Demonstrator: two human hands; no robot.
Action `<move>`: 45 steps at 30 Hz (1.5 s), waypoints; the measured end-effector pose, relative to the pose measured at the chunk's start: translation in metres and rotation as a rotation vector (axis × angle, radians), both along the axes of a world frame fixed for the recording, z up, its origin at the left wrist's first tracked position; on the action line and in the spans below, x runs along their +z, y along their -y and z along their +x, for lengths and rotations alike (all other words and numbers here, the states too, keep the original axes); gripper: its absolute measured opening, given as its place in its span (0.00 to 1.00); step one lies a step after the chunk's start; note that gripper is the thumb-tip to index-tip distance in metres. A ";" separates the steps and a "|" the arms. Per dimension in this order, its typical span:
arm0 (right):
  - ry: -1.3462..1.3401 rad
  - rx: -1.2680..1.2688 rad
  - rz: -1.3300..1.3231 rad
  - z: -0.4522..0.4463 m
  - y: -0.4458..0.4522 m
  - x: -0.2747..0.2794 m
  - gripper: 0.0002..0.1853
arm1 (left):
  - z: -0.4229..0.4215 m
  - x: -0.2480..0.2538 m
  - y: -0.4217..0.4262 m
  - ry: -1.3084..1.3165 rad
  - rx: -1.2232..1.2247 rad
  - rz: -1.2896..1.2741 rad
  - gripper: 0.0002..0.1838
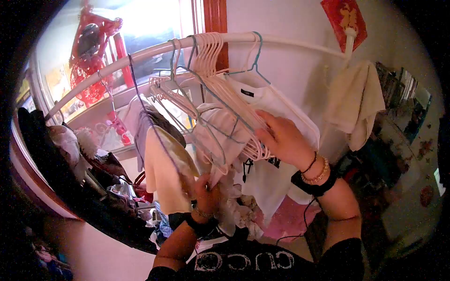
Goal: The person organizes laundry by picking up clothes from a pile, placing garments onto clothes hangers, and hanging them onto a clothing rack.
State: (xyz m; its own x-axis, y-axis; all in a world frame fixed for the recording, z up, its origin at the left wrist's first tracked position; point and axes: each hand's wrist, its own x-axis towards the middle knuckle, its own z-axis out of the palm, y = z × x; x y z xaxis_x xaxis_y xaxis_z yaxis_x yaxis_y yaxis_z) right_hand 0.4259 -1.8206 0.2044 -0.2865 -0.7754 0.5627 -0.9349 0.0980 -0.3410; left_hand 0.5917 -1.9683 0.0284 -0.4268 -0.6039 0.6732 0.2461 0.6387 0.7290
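A white rail (154, 50) carries several pink and green hangers (211, 86). My right hand (280, 138) is closed round the lower ends of the bunched pink hangers, in front of a white shirt (276, 105) on a green hanger. Lower down, near the middle, my left hand (206, 192) is closed at the edge of a pale garment (213, 124) beside the hangers; its fingertips are partly dark and blurred. Just left of that hand a cream garment (164, 173) hangs from a dark hanger.
Dark clothes (56, 173) lie along the left side. A red ornament (89, 61) hangs before the window. At the right are a beige cloth (354, 103) and a red paper decoration (346, 21). Pink fabric (286, 220) lies below the white shirt.
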 end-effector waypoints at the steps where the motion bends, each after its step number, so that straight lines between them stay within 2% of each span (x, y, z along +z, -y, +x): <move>1: -0.008 0.013 0.021 0.006 0.000 0.002 0.28 | 0.003 0.002 -0.003 0.033 0.018 -0.058 0.04; 3: -0.100 0.010 0.019 0.004 0.005 -0.009 0.31 | 0.007 -0.014 -0.003 0.063 0.041 -0.118 0.02; 4: -0.188 0.001 0.018 0.002 0.008 -0.014 0.35 | 0.006 -0.041 0.003 0.108 -0.064 0.095 0.02; 6: -0.123 0.019 0.023 -0.003 0.011 -0.018 0.36 | 0.017 -0.058 0.000 0.153 -0.168 0.311 0.03; 8: -0.057 0.031 0.029 -0.008 0.011 -0.021 0.37 | 0.033 -0.064 -0.005 0.380 -0.113 -0.021 0.07; 9: -0.090 0.064 0.020 -0.011 0.011 -0.021 0.38 | 0.040 -0.067 -0.009 0.384 -0.113 -0.020 0.07; 11: -0.116 0.094 0.010 -0.015 0.010 -0.022 0.39 | 0.053 -0.074 -0.015 0.329 -0.082 -0.013 0.16; 12: -0.082 0.106 0.046 -0.015 0.009 -0.021 0.40 | 0.060 -0.083 -0.015 0.335 -0.084 -0.014 0.16; 15: -0.042 0.095 0.110 -0.014 0.008 -0.018 0.41 | 0.076 -0.090 -0.010 0.412 -0.119 0.226 0.22; 17: -0.036 0.071 0.137 -0.017 0.013 -0.021 0.41 | 0.091 -0.076 -0.008 0.697 -0.138 0.055 0.21; 18: -0.114 0.038 0.096 -0.020 0.018 -0.027 0.41 | 0.097 -0.063 -0.009 0.795 -0.175 0.087 0.20; 21: -0.193 -0.022 0.062 -0.013 0.023 -0.031 0.40 | 0.108 -0.091 0.006 0.904 -0.272 0.041 0.20; 25: -0.180 -0.112 0.033 -0.010 0.028 -0.035 0.39 | 0.136 -0.114 0.008 0.955 -0.241 0.045 0.19; 27: -0.166 -0.162 0.020 -0.014 0.032 -0.037 0.38 | 0.154 -0.148 0.015 0.869 -0.386 0.292 0.19; 28: -0.155 -0.211 0.011 -0.016 0.034 -0.037 0.37 | 0.161 -0.190 0.023 0.916 -0.411 0.503 0.17; 29: -0.154 -0.205 0.017 -0.019 0.035 -0.039 0.37 | 0.162 -0.180 0.015 0.914 -0.408 0.512 0.17; 31: -0.110 -0.236 -0.033 -0.024 0.037 -0.041 0.35 | 0.163 -0.146 -0.002 0.716 -0.276 0.138 0.16; 32: -0.107 -0.223 -0.026 -0.026 0.038 -0.042 0.35 | 0.161 -0.165 0.008 0.522 -0.459 0.401 0.16; 33: -0.123 -0.232 -0.034 -0.028 0.039 -0.043 0.35 | 0.155 -0.147 0.008 0.446 -0.474 0.728 0.17; 35: -0.137 -0.223 -0.027 -0.033 0.042 -0.047 0.34 | 0.143 -0.105 0.012 0.488 -0.323 0.458 0.17; 37: -0.236 -0.196 -0.187 -0.042 0.044 -0.053 0.33 | 0.135 -0.063 0.001 0.205 -0.498 0.787 0.17; 38: -0.241 -0.167 -0.171 -0.042 0.041 -0.050 0.32 | 0.135 -0.055 0.006 0.317 -0.411 0.660 0.18; 39: -0.230 -0.156 -0.154 -0.042 0.041 -0.049 0.32 | 0.134 -0.051 0.009 0.192 -0.478 1.017 0.18; 40: -0.232 -0.181 -0.155 -0.041 0.041 -0.050 0.34 | 0.138 -0.048 0.012 0.284 -0.445 0.796 0.18; 42: -0.314 -0.200 -0.189 -0.039 0.040 -0.054 0.36 | 0.146 -0.041 0.027 0.358 -0.414 0.594 0.18; 43: -0.299 -0.197 -0.178 -0.035 0.039 -0.058 0.36 | 0.151 -0.033 0.029 0.269 -0.462 0.726 0.20; 45: -0.417 -0.201 -0.318 -0.027 0.038 -0.061 0.37 | 0.155 0.000 0.028 0.070 -0.541 0.990 0.23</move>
